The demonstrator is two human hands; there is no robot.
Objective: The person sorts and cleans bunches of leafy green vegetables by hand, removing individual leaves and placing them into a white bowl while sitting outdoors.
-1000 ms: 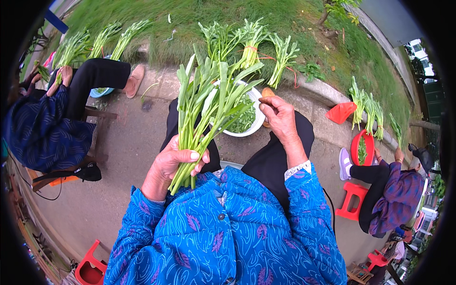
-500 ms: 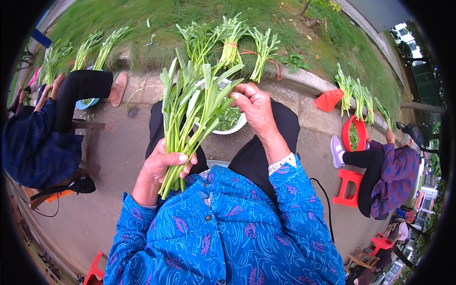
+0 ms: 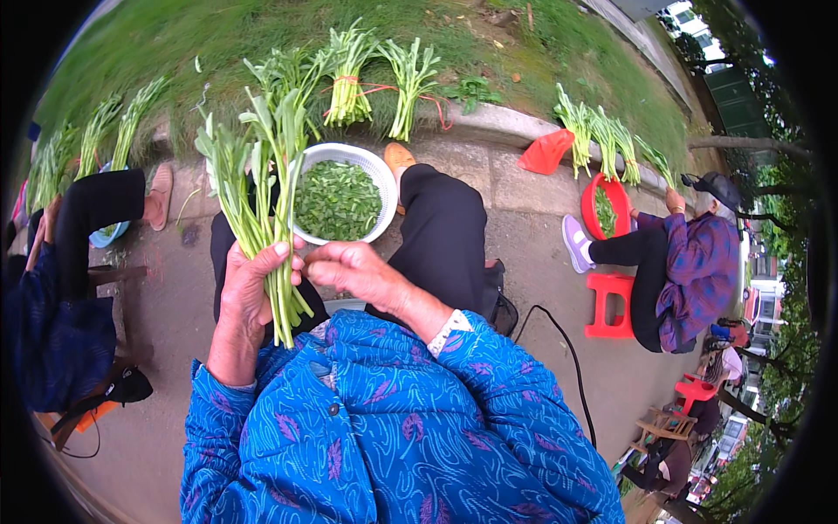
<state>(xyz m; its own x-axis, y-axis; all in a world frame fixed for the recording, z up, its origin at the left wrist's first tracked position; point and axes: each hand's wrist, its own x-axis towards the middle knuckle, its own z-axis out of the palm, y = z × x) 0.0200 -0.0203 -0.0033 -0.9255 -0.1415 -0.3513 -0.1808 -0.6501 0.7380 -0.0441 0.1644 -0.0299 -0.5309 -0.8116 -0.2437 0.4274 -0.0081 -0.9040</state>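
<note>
My left hand (image 3: 251,284) is closed round the lower stems of an upright bunch of long-stemmed leafy greens (image 3: 262,192), whose leaves fan out above. Close beside it, my right hand (image 3: 358,278) has its fingers curled together against the stems; whatever they may hold is hidden. Between my knees stands a white basin (image 3: 389,188) with a perforated-looking rim, and loose green leaves (image 3: 338,201) lie in it. Beyond the basin, a bundle of greens tied with red string (image 3: 351,83) and another bunch (image 3: 409,92) lean against the grassy curb.
To the right, a person (image 3: 703,262) sits on a red stool (image 3: 609,306) by a red basin (image 3: 597,234). A red bag (image 3: 547,151) and more bunches (image 3: 602,135) rest along the curb. Another person (image 3: 61,323) sits at left. A black cord (image 3: 572,358) hangs near my right arm.
My right hand has come down from the leaves to the stems beside my left hand. The view has turned right, and the basin shows more fully. My left hand still grips the bunch.
</note>
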